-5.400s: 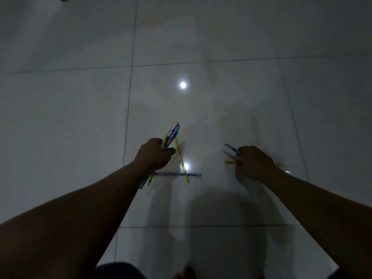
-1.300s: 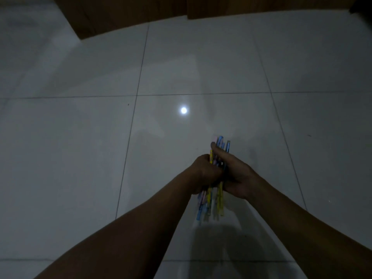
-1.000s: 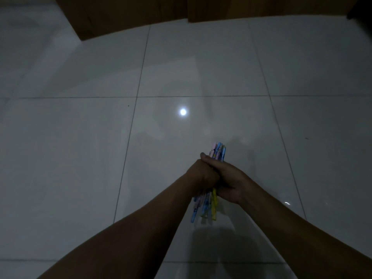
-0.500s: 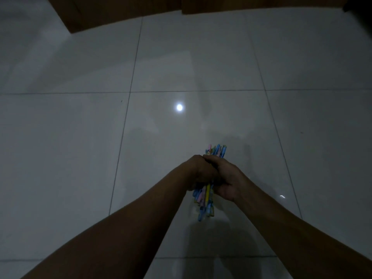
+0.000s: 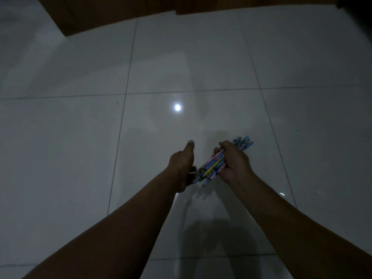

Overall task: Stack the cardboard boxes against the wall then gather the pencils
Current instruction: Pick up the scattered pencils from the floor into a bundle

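Observation:
A bundle of several pencils (image 5: 216,165), blue, pink and yellow, is held slanted above the white tiled floor (image 5: 80,148). My right hand (image 5: 234,164) grips the bundle round its middle, and the upper tips stick out past my fingers. My left hand (image 5: 182,164) is just left of the bundle with its thumb pointing up; its fingers touch the bundle's lower ends, and they are mostly hidden behind the hand. Brown cardboard boxes (image 5: 104,13) stand along the far edge of the floor.
A bright light spot (image 5: 177,107) reflects on the glossy tiles ahead of my hands. A dark object (image 5: 358,11) fills the far right corner. The room is dim, and I see no loose pencils on the floor.
Both hands were clasped round the upright bundle. Now my left hand has slid off to the left and down to the pencil ends, and the bundle tilts in my right hand.

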